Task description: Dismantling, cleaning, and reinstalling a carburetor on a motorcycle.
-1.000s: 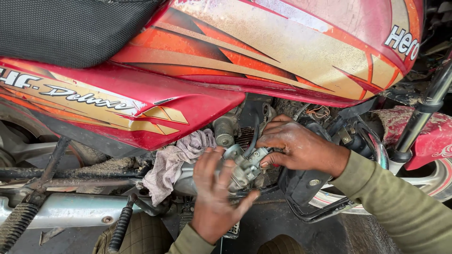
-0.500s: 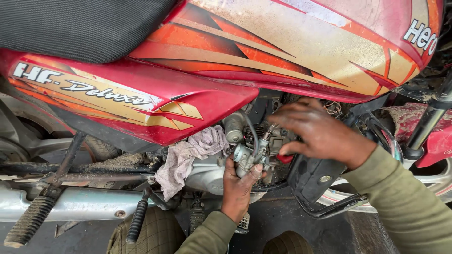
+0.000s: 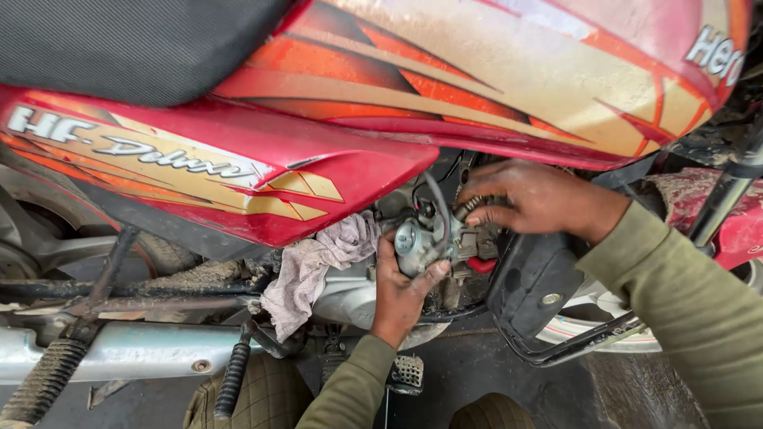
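left hand point(image 3: 401, 290) cupped around carburettor point(image 3: 421, 238) | right hand point(image 3: 536, 199) pinching, apparently, a cable fitting point(image 3: 467, 208) (rag point(image 3: 314, 266) beside)

Black textured seat point(image 3: 119, 44) at upper left, red and orange fuel tank point(image 3: 509, 71) across the top, red side panel point(image 3: 199, 167) below the seat, crumpled grey rag point(image 3: 318, 262) at centre, chrome exhaust pipe point(image 3: 135, 349) and ribbed footpeg point(image 3: 233, 377) at lower left.

hands point(image 3: 477, 246) on carburetor point(image 3: 423, 241), red motorcycle point(image 3: 334, 151)
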